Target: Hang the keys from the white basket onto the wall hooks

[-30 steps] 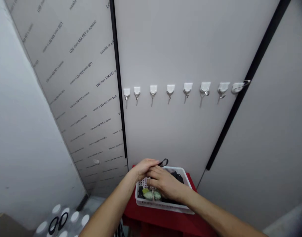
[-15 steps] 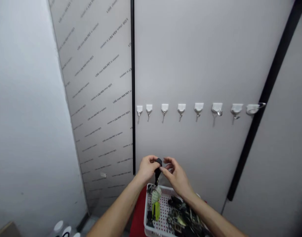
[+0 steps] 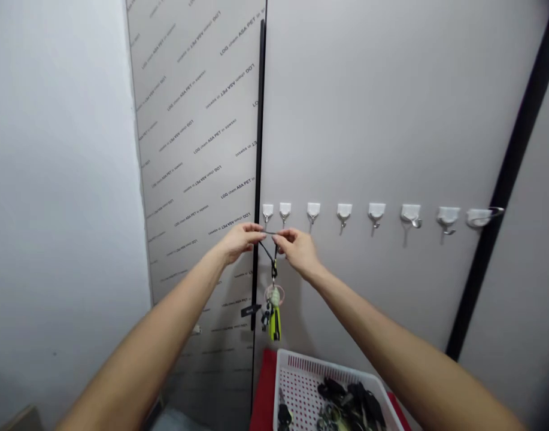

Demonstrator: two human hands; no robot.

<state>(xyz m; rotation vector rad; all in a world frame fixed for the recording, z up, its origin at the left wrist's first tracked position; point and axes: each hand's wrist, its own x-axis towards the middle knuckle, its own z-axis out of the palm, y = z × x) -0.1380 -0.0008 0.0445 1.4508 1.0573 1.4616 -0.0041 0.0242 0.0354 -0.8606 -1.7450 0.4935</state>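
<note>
Between them, my left hand point(image 3: 242, 240) and my right hand point(image 3: 296, 248) stretch the black strap loop of a keychain point(image 3: 275, 305), each pinching one side of it. From the strap hang a pale green knobbly charm, a pink ring, a bright yellow-green piece and small dark pieces. Both hands are just below the two leftmost wall hooks, a first hook point(image 3: 267, 211) and a second hook point(image 3: 285, 211). I cannot tell whether the strap touches either hook. Below hangs a white perforated basket point(image 3: 296, 365) with dark straps and keychains point(image 3: 350, 401) heaped at its right.
More white-backed metal hooks point(image 3: 344, 212) run in a row to the right along the grey panel. A black vertical strip point(image 3: 258, 149) borders the panel at left, beside a sheet with printed lettering point(image 3: 197, 155). Something red point(image 3: 261, 389) lies under the basket.
Both hands have risen from just above the basket to the hooks' level, lifting the keychain clear of the basket. The strap, bunched before, is now spread between the hands.
</note>
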